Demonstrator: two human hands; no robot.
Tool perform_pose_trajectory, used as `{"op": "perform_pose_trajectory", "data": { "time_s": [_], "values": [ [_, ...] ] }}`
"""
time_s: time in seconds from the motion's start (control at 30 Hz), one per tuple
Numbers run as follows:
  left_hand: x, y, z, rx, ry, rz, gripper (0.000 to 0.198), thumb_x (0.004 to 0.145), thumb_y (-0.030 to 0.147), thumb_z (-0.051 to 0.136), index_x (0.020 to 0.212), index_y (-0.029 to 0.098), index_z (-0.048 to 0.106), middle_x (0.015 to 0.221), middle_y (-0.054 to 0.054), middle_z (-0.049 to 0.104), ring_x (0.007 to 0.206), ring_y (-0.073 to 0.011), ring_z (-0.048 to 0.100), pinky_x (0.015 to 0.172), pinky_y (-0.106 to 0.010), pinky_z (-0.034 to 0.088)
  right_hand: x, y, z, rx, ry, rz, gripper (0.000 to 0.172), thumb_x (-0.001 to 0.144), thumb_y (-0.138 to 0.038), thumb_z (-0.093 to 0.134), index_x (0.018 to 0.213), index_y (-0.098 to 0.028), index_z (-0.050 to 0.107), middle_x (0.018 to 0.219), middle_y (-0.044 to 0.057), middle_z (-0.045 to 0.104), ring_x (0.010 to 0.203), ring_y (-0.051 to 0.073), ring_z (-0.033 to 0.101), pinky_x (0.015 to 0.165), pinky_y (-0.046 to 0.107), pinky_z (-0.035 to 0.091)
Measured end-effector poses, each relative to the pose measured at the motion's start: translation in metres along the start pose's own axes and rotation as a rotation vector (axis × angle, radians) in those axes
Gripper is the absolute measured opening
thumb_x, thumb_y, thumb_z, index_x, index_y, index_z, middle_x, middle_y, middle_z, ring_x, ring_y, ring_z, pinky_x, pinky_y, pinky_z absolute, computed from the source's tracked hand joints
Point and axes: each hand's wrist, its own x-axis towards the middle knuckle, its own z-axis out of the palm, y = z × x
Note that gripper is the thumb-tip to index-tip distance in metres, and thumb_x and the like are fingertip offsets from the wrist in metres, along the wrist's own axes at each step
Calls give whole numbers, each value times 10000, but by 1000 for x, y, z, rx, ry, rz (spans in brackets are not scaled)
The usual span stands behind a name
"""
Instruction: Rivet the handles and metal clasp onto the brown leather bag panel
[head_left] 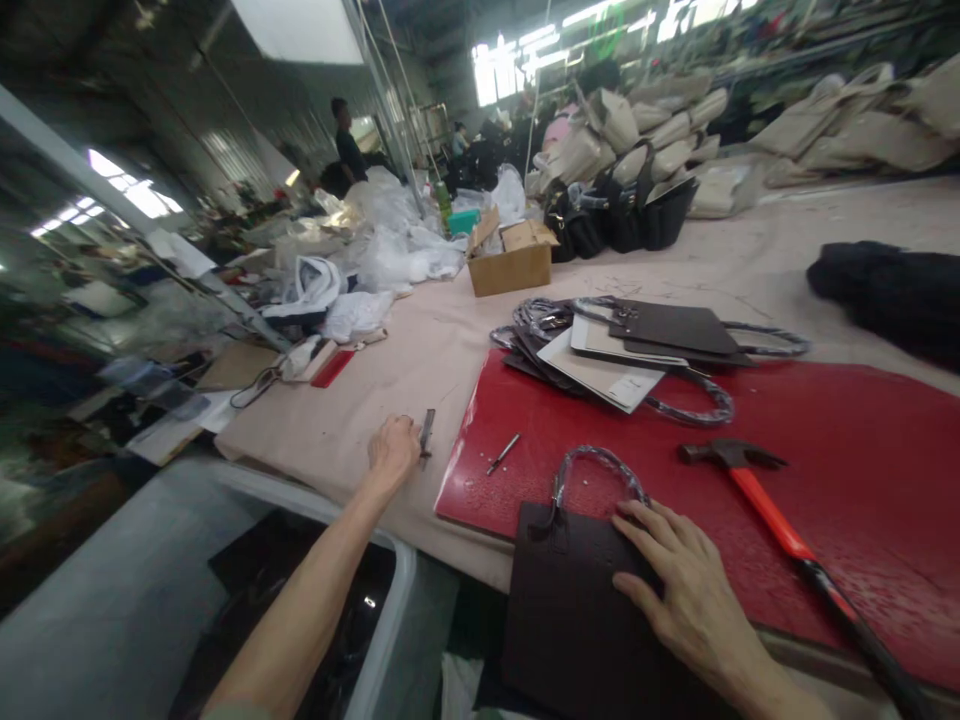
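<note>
My left hand [394, 448] is over the pale table cover, its fingers curled against a small dark metal tool [427, 432]. The fingertips are partly hidden, but they appear closed on the tool's near side. My right hand [679, 570] lies on a dark brown bag panel [559, 610], fingers spread and thumb apart. That panel overhangs the table's front edge. Its plastic-wrapped loop handle [600, 455] rests on the red board. A thin metal punch or pen-like rod [502, 454] lies between my hands. To the right of the panel is a claw hammer [772, 515] with an orange-and-black handle.
The red board [847, 430] covers the table's front right. A pile of handled panels [667, 330] sits at its back edge. Behind are a cardboard box [510, 270], black bags [630, 215] and beige bags [862, 125]. A grey bin [405, 570] stands below left. A person [346, 145] is far off.
</note>
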Motion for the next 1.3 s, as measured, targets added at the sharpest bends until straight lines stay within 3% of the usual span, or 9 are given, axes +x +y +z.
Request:
{"op": "perform_pose_trajectory", "data": {
  "time_s": [0.17,0.33,0.47,0.6,0.7,0.83,1.0,1.13,1.3],
  "values": [
    [-19,70,9,-167,-142,379,318,928,431,548,1027,176,709,1026,-92,718,968,-225,652,869,-303,475,1,-9,-9,52,-90,81,462,858,-352,644,1305,-236,611,1408,83,547,1312,348,422,1079,572,364],
    [-22,112,18,-105,-270,327,238,849,364,652,933,144,687,979,-151,711,947,-284,661,798,-344,481,3,-18,-17,83,-163,137,504,820,-299,707,1307,-220,608,1430,83,526,1331,340,390,1117,569,326],
    [-13,117,17,-170,-350,307,118,793,222,672,701,160,630,765,-114,698,854,-268,680,752,-321,480,4,-21,-19,100,-157,151,495,814,-281,719,1294,-215,615,1428,87,528,1331,335,390,1129,569,310],
    [-20,109,10,-335,-386,285,163,848,249,589,711,166,562,631,-45,651,661,-195,664,647,-273,498,4,-21,-19,114,-154,156,517,806,-282,744,1300,-210,609,1428,79,529,1338,333,377,1135,562,300],
    [-49,108,4,-885,-448,213,193,808,331,632,798,163,538,604,8,621,544,-149,626,583,-254,516,4,-22,-20,120,-145,161,518,800,-279,756,1294,-214,614,1428,67,529,1335,323,377,1141,542,295],
    [-114,127,4,-1418,-521,238,324,740,300,723,987,158,569,791,-5,680,707,-160,702,692,-271,571,4,-24,-20,113,-139,170,518,787,-272,766,1280,-206,622,1424,69,532,1318,333,385,1137,547,297],
    [-169,155,26,-1336,-409,373,96,877,237,593,939,166,608,866,-38,711,804,-142,706,762,-251,567,4,-24,-19,121,-130,158,498,791,-272,753,1266,-198,625,1418,84,534,1311,336,396,1122,547,320],
    [-174,156,45,-1242,-258,453,83,927,201,523,915,181,603,872,-30,707,812,-134,689,794,-268,571,5,-25,-21,127,-111,154,477,802,-276,742,1260,-208,629,1398,84,549,1302,330,407,1113,546,330],
    [-174,154,52,-1242,-214,430,73,944,194,513,926,185,583,874,-20,714,803,-131,692,791,-276,584,5,-27,-22,127,-107,154,502,783,-270,771,1257,-188,628,1386,81,552,1290,325,407,1124,524,318]
  ]
}}
